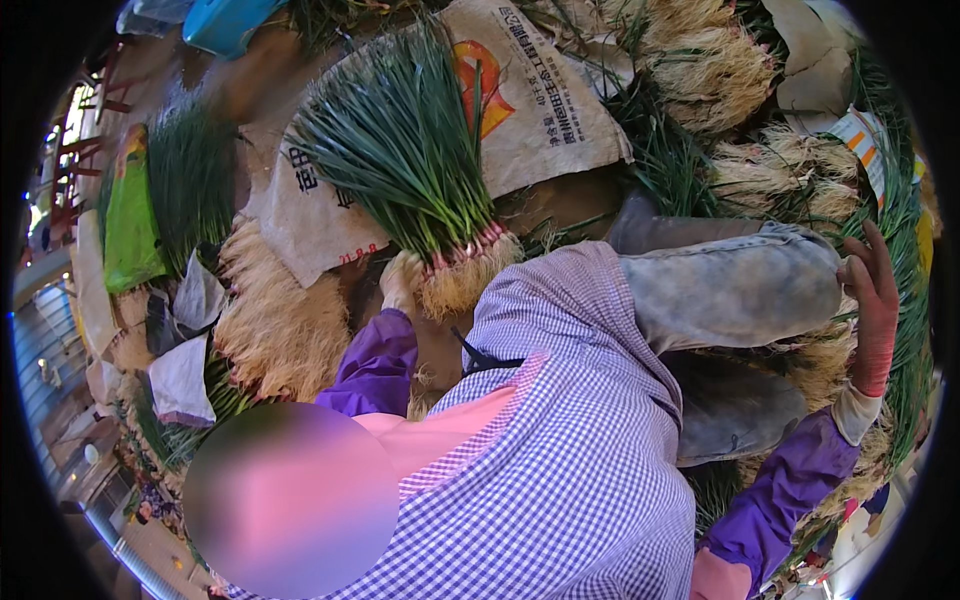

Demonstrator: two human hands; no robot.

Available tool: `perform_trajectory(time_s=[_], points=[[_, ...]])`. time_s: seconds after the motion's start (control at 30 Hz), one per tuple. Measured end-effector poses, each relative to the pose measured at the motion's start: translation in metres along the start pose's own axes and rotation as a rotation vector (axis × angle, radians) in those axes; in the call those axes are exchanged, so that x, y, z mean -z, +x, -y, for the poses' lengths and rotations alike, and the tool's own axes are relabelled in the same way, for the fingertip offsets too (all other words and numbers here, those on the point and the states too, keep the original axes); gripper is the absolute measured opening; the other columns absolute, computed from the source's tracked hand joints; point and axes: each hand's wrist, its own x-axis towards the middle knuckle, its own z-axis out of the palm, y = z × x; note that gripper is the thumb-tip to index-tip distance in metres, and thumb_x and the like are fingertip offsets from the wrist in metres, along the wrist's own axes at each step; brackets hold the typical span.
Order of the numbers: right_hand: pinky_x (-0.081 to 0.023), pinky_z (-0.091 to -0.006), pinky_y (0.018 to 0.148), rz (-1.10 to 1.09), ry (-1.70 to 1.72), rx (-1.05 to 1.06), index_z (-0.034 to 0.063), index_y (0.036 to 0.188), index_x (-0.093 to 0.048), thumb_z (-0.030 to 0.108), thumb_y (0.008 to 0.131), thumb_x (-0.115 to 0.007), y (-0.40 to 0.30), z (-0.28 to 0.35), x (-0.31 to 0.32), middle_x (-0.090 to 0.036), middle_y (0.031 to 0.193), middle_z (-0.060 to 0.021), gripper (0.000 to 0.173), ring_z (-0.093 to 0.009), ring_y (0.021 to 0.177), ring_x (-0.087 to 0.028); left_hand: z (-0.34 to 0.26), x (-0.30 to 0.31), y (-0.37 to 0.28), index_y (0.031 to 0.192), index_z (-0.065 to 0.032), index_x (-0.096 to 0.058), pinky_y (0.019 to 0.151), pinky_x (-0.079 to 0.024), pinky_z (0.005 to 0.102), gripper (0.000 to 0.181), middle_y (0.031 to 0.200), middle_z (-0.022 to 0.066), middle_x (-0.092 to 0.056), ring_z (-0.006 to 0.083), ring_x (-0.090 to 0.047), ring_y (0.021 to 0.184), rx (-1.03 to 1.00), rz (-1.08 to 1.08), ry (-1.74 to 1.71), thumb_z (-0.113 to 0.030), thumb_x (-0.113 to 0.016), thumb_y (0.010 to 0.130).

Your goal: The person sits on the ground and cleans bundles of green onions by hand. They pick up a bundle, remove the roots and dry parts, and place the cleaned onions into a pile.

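A bunch of scallion or green garlic plants (420, 165) lies before me, its dark leaves spread over a woven sack (559, 131). The pinkish stem bases and pale, tangled roots of the bunch point towards my body. My left hand (401, 281) touches the left side of the bunch beside the stem bases. Its fingertips are hidden, so I cannot tell whether it grips. Out at the far right, beyond my bent knee, my right hand (874, 289) is raised with its fingers apart and nothing visible in it. Reddish covering wraps that wrist.
A thick mass of pale roots (281, 315) lies left of my left hand. More rooted bunches (701, 67) are piled at the upper right. A green bag (133, 217) stands at the left, and a blue plastic object (225, 26) sits at the top.
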Motion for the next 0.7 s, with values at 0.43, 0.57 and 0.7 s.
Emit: perform_trajectory(time_s=[0.43,0.57,0.7], points=[[-0.045,-0.0253,0.087,-0.073,0.192,0.116,0.0027,0.127,-0.052,0.014,0.089,-0.056,-0.013,-0.003,-0.025,-0.062,0.106,-0.0066,0.040,-0.013,0.095,-0.057,0.071,0.008,0.008,0.125,0.0010,-0.047,0.099,-0.039,0.0381,0.055,0.125,0.0175,-0.054,0.0273,-0.053,0.113,0.265,0.057,-0.130,-0.043,-0.045,0.093],[-0.048,-0.0233,0.075,0.021,0.145,0.012,0.0030,0.121,-0.056,0.020,0.088,-0.059,-0.015,-0.068,-0.008,-0.064,0.096,-0.0057,0.036,-0.010,0.080,-0.060,0.045,0.015,0.009,0.123,0.0002,-0.048,0.099,-0.039,0.0386,0.054,0.125,0.0169,-0.054,0.0274,-0.053,0.113,0.276,0.088,-0.014,-0.044,-0.043,0.093],[-0.048,-0.0347,0.087,0.224,-0.436,-0.202,0.0091,0.123,-0.056,0.026,0.082,-0.063,-0.035,-0.139,-0.063,-0.064,0.108,-0.0160,0.045,-0.025,0.097,-0.063,0.016,0.026,0.011,0.122,-0.0006,-0.048,0.099,-0.039,0.0392,0.053,0.124,0.0163,-0.055,0.0275,-0.052,0.113,0.276,0.124,0.119,-0.045,-0.041,0.094]])
